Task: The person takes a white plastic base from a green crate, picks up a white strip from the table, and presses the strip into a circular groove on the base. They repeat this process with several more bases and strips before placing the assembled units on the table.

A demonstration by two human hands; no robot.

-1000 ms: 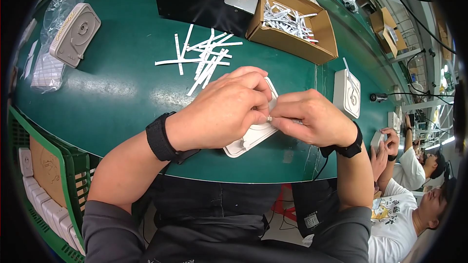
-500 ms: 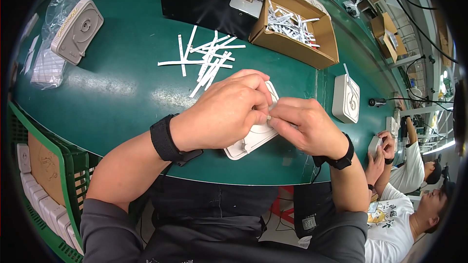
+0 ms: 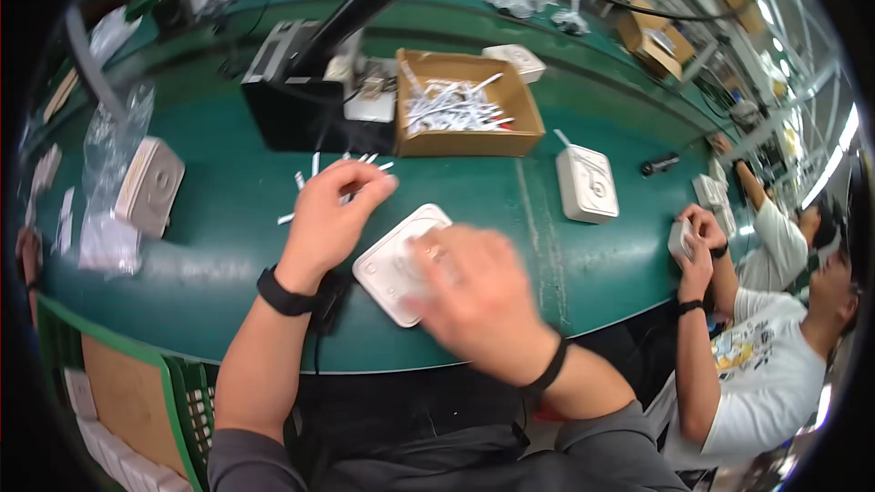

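A white, rounded-square plastic housing (image 3: 376, 266) lies flat on the green table in front of me, with small round marks on its near face. My right hand (image 3: 478, 287) is over its right part, smeared by motion, so its fingers and anything in them cannot be made out. To the left of the housing my left hand (image 3: 330, 219) is raised, thumb and forefinger brought together in a pinch; whatever may be between the tips is too small to name. Behind that hand lie white paper strips (image 3: 315, 164), mostly hidden by it.
An open cardboard box (image 3: 469, 144) of white strips stands behind, beside a black machine (image 3: 301, 114). Similar white housings stand at left (image 3: 150, 187) and right (image 3: 588, 187). A green crate (image 3: 178, 401) is at the lower left. A co-worker (image 3: 729, 374) sits at the right.
My hands have parted: the left has moved left toward the strips, the right now sweeps over the housing. The view has tilted up, showing more of the far tables.
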